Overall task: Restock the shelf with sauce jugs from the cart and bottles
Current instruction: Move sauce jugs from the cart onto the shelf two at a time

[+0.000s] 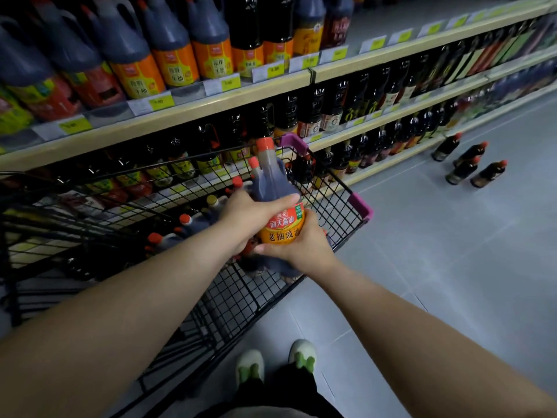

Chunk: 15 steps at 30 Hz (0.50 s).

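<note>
L hand [251, 217]: wrapped round jug [278, 206], upper body
R hand [301, 245]: cupped under jug base
Cart [358, 203]: below hands, w/ more jugs

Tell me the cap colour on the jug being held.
Orange-red cap, clearest in the head view.

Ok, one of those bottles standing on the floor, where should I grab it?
Take a floor bottle by its neck just under the red cap, coming from above. The four stand upright and close together, so their narrow tops are free while the sides crowd each other.
</note>
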Each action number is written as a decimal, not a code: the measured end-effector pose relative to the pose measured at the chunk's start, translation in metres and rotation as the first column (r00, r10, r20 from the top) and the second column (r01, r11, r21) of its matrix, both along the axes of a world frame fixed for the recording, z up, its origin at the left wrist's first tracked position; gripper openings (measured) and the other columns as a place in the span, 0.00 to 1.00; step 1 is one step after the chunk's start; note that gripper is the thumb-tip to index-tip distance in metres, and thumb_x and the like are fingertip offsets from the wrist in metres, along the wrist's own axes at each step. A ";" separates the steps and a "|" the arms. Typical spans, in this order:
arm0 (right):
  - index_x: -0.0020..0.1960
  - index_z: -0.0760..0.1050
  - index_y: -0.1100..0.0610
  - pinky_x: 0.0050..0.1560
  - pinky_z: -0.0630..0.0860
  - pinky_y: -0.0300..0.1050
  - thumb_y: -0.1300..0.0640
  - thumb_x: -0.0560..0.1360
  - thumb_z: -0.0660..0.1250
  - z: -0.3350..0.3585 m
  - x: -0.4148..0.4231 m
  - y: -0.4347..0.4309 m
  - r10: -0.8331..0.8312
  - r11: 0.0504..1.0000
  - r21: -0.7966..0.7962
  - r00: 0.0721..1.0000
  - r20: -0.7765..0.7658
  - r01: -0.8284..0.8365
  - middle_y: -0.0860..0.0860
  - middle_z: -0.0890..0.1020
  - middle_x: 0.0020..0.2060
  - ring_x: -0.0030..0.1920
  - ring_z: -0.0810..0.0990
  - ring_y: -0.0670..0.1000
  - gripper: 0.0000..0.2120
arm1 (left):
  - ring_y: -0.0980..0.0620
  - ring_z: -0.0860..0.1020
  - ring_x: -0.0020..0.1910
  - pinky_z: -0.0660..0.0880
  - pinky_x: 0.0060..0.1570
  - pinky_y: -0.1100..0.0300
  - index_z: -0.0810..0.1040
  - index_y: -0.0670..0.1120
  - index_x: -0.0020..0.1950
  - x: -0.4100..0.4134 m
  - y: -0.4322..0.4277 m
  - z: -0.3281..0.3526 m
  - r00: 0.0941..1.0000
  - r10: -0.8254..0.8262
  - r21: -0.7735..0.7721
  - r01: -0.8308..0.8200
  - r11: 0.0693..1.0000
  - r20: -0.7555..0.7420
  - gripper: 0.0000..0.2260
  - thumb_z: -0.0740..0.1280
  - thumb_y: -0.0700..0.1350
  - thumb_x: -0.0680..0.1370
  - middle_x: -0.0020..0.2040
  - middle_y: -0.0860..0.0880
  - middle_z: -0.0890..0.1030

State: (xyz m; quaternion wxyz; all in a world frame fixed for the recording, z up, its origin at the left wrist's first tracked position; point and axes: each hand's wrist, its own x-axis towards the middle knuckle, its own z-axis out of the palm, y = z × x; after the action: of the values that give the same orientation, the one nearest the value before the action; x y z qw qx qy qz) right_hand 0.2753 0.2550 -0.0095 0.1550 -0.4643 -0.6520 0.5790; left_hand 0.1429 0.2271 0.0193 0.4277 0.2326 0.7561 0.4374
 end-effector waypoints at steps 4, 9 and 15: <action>0.61 0.66 0.55 0.53 0.81 0.47 0.54 0.60 0.82 -0.022 0.009 0.019 -0.161 0.986 -0.040 0.987 -0.014 0.160 0.49 0.80 0.51 0.49 0.81 0.46 0.36 | 0.49 0.80 0.54 0.79 0.54 0.48 0.74 0.49 0.64 -0.002 0.003 -0.011 0.985 -0.151 0.044 0.147 0.988 0.089 0.25 0.70 0.59 0.72 0.58 0.48 0.81; 0.58 0.68 0.52 0.52 0.81 0.56 0.48 0.58 0.81 -0.057 0.008 0.043 -0.316 0.949 0.009 0.948 0.041 0.316 0.49 0.81 0.49 0.47 0.82 0.51 0.34 | 0.50 0.80 0.50 0.80 0.49 0.50 0.73 0.46 0.65 -0.021 -0.008 -0.065 0.999 -0.048 -0.033 0.047 0.998 -0.025 0.19 0.69 0.49 0.76 0.56 0.48 0.79; 0.61 0.67 0.51 0.47 0.80 0.47 0.44 0.59 0.80 -0.097 -0.006 0.051 -0.323 0.943 0.145 0.932 0.166 0.301 0.44 0.79 0.46 0.44 0.80 0.46 0.37 | 0.46 0.78 0.56 0.73 0.52 0.56 0.68 0.40 0.65 -0.033 -0.042 -0.179 0.980 -0.035 -0.291 -0.024 0.956 -0.196 0.26 0.75 0.39 0.70 0.55 0.46 0.79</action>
State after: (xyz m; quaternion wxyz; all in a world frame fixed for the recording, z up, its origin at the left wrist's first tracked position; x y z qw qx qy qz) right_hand 0.2695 0.3056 -0.1061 0.2099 -0.6046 -0.6142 0.4616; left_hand 0.1103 0.1855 -0.1593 0.3806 0.2116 0.8508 0.2942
